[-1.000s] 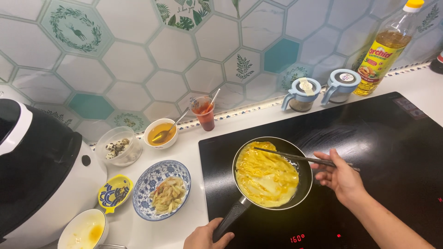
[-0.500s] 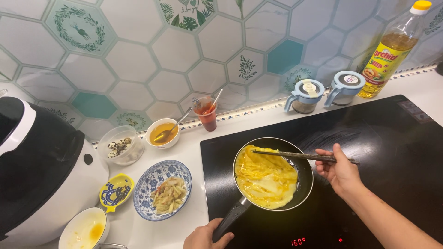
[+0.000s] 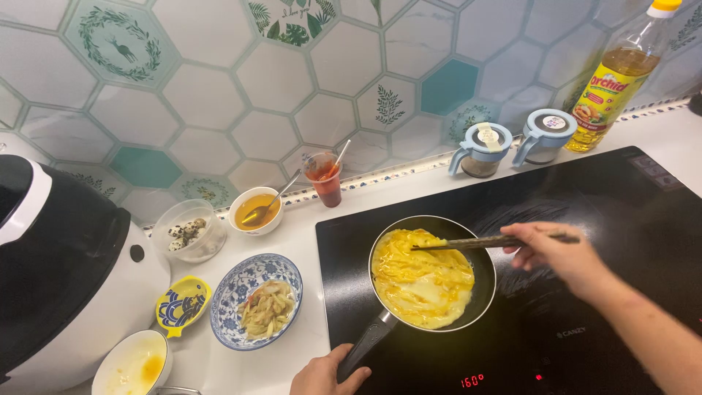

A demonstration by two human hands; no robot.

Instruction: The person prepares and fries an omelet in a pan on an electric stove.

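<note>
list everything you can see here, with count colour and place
frying pan: 1, dark, on cooktop, holding yellow egg
chopsticks: 1 pair, dark, over pan
cooktop: 1, black, right
oil bottle: 1, amber, back right
lidded jars: 2, pale blue, behind cooktop
red sauce cup: 1, by wall
amber sauce bowl: 1, white
clear bowl: 1, left
patterned bowl: 1, blue, food inside
small dish: 1, yellow
white bowl: 1, bottom left
appliance: 1, black-white, left
left hand: on pan handle
right hand: holding chopsticks
</note>
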